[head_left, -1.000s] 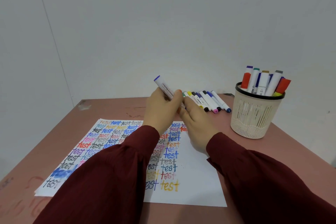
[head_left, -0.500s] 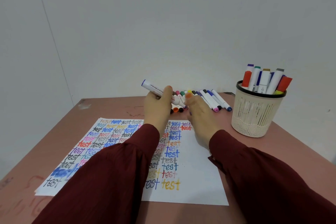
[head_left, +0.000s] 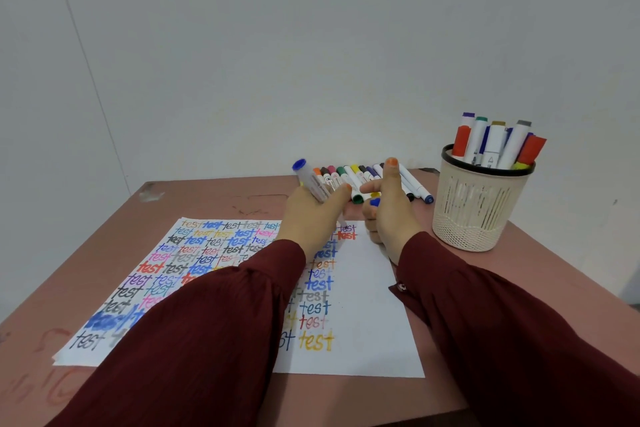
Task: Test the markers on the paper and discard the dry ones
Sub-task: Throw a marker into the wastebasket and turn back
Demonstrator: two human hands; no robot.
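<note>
My left hand (head_left: 313,215) grips a white marker (head_left: 317,185) with a blue end, tilted up and to the left above the top edge of the paper (head_left: 370,291). Close on its right, my right hand (head_left: 389,218) has its forefinger raised and its other fingers curled round a small blue piece (head_left: 374,202), apparently the marker's cap. The marker's lower end is hidden by my left hand. The paper lies flat and is covered with the word "test" in many colours. A row of capped markers (head_left: 360,177) lies behind both hands.
A beige mesh cup (head_left: 479,215) with a black rim stands at the right, holding several upright markers (head_left: 495,142). The reddish table (head_left: 214,199) ends at a white wall just behind the marker row. My dark red sleeves cover much of the paper.
The marker in my left hand swung from pointing left to more upright. My right hand rose off the marker row and now holds the small blue piece.
</note>
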